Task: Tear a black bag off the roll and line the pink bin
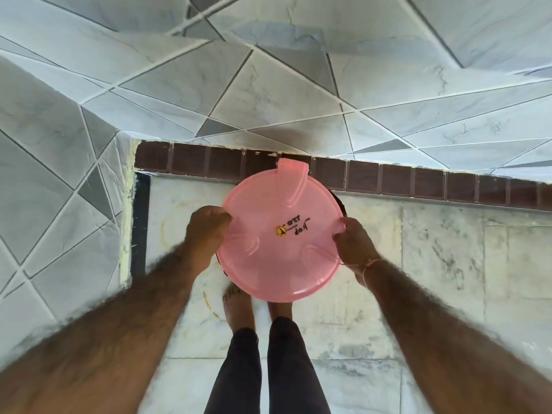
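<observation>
Head view, looking straight down: round translucent pink plastic lid with a tab at its 12 o'clock edge, a yellow sticker and black handwriting near centre. Left hand curled shut on the rim at 9 o'clock, right hand pinching the rim at 3 o'clock; thin pink thread on the right wrist. Lid covers the pink bin almost entirely, so bin body isn't visible. Thin dark edge peeks out past the lid around 2 o'clock and again near 8 o'clock; likely black bag folded over the bin rim, can't confirm. No roll in view. Bare feet at 6 o'clock on the pale marble floor, grey patterned wall tiles at 12.

Judgement: tearing and lining look done; lid being seated or lifted, can't tell which. Late stage.
</observation>
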